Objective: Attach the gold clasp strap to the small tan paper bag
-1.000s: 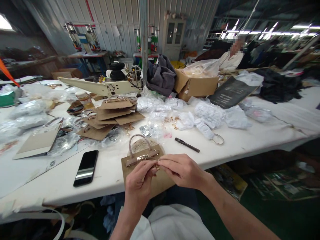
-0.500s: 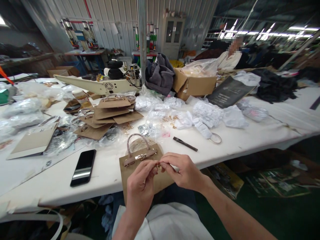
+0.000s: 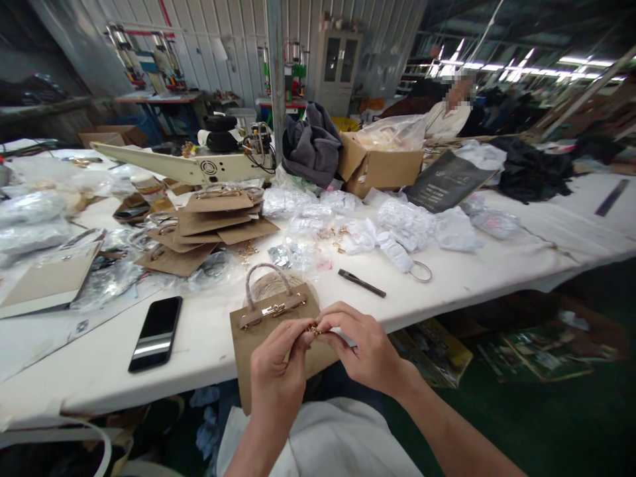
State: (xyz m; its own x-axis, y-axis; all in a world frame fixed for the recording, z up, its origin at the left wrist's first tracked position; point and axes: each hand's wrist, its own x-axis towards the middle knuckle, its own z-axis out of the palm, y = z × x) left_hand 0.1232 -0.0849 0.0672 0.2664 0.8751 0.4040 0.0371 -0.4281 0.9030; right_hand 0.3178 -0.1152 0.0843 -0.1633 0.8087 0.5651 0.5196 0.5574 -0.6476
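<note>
My left hand [image 3: 279, 364] and my right hand [image 3: 365, 344] meet fingertip to fingertip, both pinching a small gold-coloured metal fitting [image 3: 313, 329]. Its exact shape is mostly hidden by the fingers. Behind and below the hands, a brown handbag [image 3: 248, 351] lies on the table's front edge, partly overhanging it. The bag has an upright looped handle [image 3: 268, 267] and a metal clasp [image 3: 275, 309] on a strap across its top. A dark metal punch-like tool [image 3: 362, 283] rests to the right of the bag, and a black phone [image 3: 156, 333] lies to its left.
Stacked brown bag panels [image 3: 213, 222] stand behind the bag on the white table [image 3: 472, 285]. Beyond are white plastic-wrapped bundles [image 3: 407, 222], a metal ring [image 3: 421, 271], a cardboard box [image 3: 387, 169] and a cream machine [image 3: 209, 167]. A person [image 3: 450, 116] is at the back right.
The whole view has shifted slightly, so the table's things sit a little further left. My fingertips have moved slightly around the gold fitting, which both hands still pinch.
</note>
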